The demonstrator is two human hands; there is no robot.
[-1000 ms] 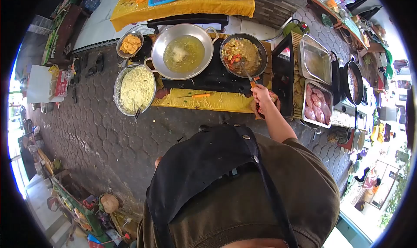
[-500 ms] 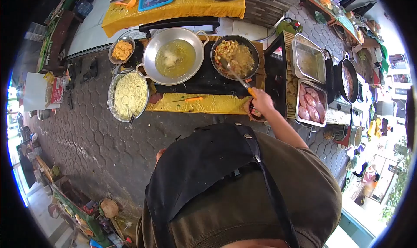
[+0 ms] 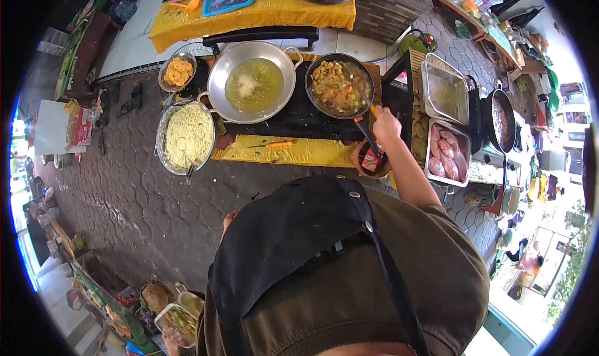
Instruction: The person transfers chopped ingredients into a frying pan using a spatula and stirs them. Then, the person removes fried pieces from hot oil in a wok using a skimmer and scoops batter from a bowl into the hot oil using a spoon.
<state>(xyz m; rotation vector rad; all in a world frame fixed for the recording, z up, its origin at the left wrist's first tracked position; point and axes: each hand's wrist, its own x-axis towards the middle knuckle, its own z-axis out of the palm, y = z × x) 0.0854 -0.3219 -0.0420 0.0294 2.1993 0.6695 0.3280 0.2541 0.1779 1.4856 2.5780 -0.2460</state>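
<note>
My right hand is closed around the orange handle of a spatula. The spatula's head is down in a dark frying pan of chopped food in bubbling liquid. Below my hand, the pan's own black handle points toward me. Only a sliver of my left hand shows beside the black apron; its fingers are hidden. Left of the pan stands a wide metal wok of oil, with a pale frothy patch in it.
At left are a basin of pale yellow shreds and a strainer of orange food. A knife lies on the yellow cloth. Raw meat fills a tray at right. Another person's hand holds a vegetable tray at lower left.
My right hand has moved slightly up and right, taking the spatula to the pan's right side. The food has shifted leftward. Another person's hand with a vegetable tray has appeared at lower left.
</note>
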